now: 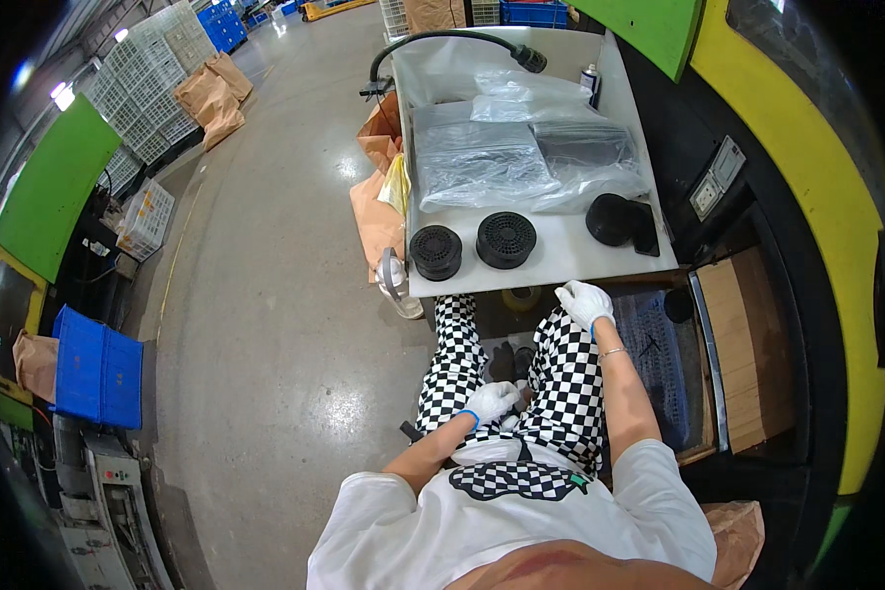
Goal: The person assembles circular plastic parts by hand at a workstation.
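Both my hands wear white gloves and hold nothing that I can see. My left hand [492,402] lies in my lap, on the black-and-white checked trousers [563,393], its fingers loosely bent and relaxed. Over the right knee rests my right hand [584,303], open, just below the front edge of a white table [560,280]. Two round black plastic parts with grille-like tops, a left one [436,253] and a middle one [506,240], stand near that edge. Farther right is another black round part [615,220] with a flat black piece beside it.
Clear plastic bags [482,157] cover the table's middle, and a black flexible-neck lamp [452,35] arches behind them. Right of my legs, a blue crate [649,354] sits low beside a wooden panel [747,349]. Yellow-and-green machine panels [796,147] rise at the right.
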### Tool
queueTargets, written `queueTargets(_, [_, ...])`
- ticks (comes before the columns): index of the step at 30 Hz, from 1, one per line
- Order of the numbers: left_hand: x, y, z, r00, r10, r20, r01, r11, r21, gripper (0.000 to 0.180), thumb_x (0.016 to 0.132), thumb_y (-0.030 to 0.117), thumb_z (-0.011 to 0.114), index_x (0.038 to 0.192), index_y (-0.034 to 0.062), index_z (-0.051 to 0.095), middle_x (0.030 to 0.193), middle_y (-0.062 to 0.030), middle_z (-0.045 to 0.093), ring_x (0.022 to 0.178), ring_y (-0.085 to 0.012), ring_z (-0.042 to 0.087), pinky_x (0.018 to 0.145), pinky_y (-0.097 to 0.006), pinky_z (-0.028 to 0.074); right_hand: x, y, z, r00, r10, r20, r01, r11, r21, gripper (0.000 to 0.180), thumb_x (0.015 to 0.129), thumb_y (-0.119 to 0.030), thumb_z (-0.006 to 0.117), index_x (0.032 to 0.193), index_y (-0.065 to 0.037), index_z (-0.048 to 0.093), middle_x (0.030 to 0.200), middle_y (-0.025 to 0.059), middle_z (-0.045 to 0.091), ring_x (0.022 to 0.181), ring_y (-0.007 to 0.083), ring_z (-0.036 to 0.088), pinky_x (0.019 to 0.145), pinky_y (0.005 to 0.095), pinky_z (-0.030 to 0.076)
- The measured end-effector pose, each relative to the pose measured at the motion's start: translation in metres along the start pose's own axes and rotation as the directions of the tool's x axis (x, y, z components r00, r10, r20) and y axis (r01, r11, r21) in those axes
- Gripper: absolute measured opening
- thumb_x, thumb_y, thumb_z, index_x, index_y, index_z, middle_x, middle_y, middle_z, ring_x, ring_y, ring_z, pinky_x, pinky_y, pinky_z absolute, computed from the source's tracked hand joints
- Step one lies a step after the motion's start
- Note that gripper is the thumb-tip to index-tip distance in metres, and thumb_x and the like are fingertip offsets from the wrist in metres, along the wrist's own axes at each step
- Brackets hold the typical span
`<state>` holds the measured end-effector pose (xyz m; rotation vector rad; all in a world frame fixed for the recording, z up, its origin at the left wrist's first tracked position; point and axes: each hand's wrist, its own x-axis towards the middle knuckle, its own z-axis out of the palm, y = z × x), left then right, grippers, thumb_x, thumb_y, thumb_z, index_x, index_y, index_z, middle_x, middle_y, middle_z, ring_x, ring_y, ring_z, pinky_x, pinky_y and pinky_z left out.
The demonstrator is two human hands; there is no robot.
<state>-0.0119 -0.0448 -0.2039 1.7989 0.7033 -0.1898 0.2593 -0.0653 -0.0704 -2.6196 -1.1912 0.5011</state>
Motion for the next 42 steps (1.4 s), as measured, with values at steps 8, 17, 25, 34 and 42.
queueTargets(8, [-0.001,0.001,0.001,1.0,0.002,0.005,-0.002,1.0,-0.005,0.035,0.089,0.034,0.053,0.105,0.0057,0.067,0.086,-0.0089,0.069,0.078,-0.0177,0.067,0.073,-0.031,0.053,0.002,0.004,0.004,1.0,-0.004,-0.009,0.004,1.0,-0.008,0.044,0.089,-0.048,0.049,0.105,-0.013,0.069,0.104,0.0158,0.068,0.099,0.0345,0.064,0.087,0.0446,0.049])
queueTargets(17, [-0.002,-0.005,0.008,1.0,0.024,0.009,-0.024,0.997,-0.075,0.032,0.09,0.03,0.056,0.104,0.0037,0.067,0.083,-0.0083,0.068,0.075,-0.017,0.065,0.071,-0.03,0.052,-0.008,0.006,0.0,1.0,-0.006,-0.008,0.006,1.0,-0.017,0.044,0.089,-0.047,0.047,0.105,-0.013,0.069,0.106,0.0164,0.067,0.102,0.0345,0.062,0.089,0.0459,0.048])
queueTargets(25, [0.002,-0.005,0.003,0.999,-0.046,-0.002,0.044,0.964,-0.263,0.025,0.092,0.023,0.056,0.102,0.0017,0.066,0.075,-0.0044,0.064,0.063,-0.0114,0.058,0.061,-0.026,0.05,0.001,-0.005,0.001,0.999,-0.027,-0.037,0.028,0.999,0.024,0.045,0.087,-0.047,0.048,0.099,-0.008,0.067,0.1,0.0183,0.067,0.097,0.0362,0.063,0.087,0.0469,0.048])
queueTargets(34, [0.006,-0.009,0.007,0.998,-0.035,0.057,0.053,0.938,-0.343,0.025,0.093,0.023,0.058,0.104,0.0011,0.065,0.077,-0.0032,0.061,0.064,-0.0094,0.054,0.06,-0.023,0.046,0.0,0.008,0.006,0.998,0.012,-0.065,-0.008,0.998,0.057,0.044,0.086,-0.046,0.049,0.095,-0.008,0.069,0.095,0.0187,0.068,0.092,0.0371,0.064,0.083,0.0484,0.049])
queueTargets(42, [0.007,-0.017,0.006,0.997,-0.032,0.07,0.055,0.933,-0.355,0.026,0.093,0.023,0.059,0.106,0.0016,0.065,0.08,-0.0048,0.063,0.067,-0.01,0.056,0.062,-0.023,0.047,0.0,0.005,0.006,0.998,0.011,-0.057,-0.008,0.998,0.064,0.045,0.085,-0.047,0.049,0.095,-0.008,0.07,0.095,0.0195,0.068,0.092,0.037,0.064,0.084,0.0478,0.049])
